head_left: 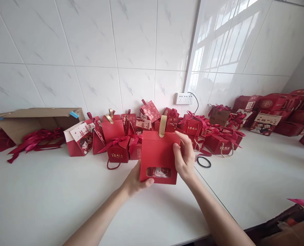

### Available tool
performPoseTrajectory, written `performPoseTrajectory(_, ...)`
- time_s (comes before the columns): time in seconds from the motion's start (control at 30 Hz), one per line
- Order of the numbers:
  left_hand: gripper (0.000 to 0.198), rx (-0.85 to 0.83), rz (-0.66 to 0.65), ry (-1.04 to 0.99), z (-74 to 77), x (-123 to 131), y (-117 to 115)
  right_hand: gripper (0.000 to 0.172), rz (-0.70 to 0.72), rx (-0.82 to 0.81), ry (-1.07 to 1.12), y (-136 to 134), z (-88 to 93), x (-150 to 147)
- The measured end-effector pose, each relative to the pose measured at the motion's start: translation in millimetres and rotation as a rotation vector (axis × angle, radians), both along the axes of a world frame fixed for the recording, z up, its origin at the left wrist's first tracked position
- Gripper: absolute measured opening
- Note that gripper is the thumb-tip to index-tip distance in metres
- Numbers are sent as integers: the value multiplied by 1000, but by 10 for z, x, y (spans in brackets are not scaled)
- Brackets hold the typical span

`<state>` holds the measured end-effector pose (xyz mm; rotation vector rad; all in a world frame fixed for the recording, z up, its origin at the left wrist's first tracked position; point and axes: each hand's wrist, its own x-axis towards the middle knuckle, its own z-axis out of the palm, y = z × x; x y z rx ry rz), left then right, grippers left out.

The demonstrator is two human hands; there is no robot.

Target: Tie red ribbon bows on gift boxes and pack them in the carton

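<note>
- while the left hand (138, 181) clasps the lower left corner of a red windowed gift box (158, 150), thumb across its front, the right hand (185, 155) holds its upper right edge, fingers bent.
- gift box upright, mid-view, over the white tabletop (72, 198); cannot tell whether its base touches.
- gold strap handle (162, 126) stands at its top; clear window (159, 172) low on the front, packaged contents behind, print too small to read.
- behind, left: ribbon-tied red box (118, 153) with gold characters, a dark red cord loop (113, 167) before it.
- right of the right hand: black ring (204, 162) flat on the table; beyond it, hexagonal red box (214, 145) with ribbon and gold twisted cord.
- farther left: cartoon-printed box (83, 136), then brown cardboard carton (39, 123), its mouth facing forward, magenta ribbons (40, 138) in it and spilling out.
- far right: stacked red boxes (272, 102).
- back: marbled tile wall (90, 41), white power strip (184, 98), black cable (196, 102).
</note>
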<state>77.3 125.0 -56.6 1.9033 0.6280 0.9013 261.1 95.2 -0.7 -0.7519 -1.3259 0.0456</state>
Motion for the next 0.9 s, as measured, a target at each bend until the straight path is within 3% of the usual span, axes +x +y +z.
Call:
performPoseTrajectory(0.07, 56, 15, 70, 20, -3, 18, -7, 36, -86, 1, -114, 21, -11, 16)
performPoseTrajectory(0.17, 53, 24, 60, 18, 2, 36, -15, 43, -96, -15, -167, 36, -19, 30)
performPoseTrajectory(0.9, 53, 8, 79, 110, -63, 30, 24, 41, -135, 33, -201, 81, -36, 32)
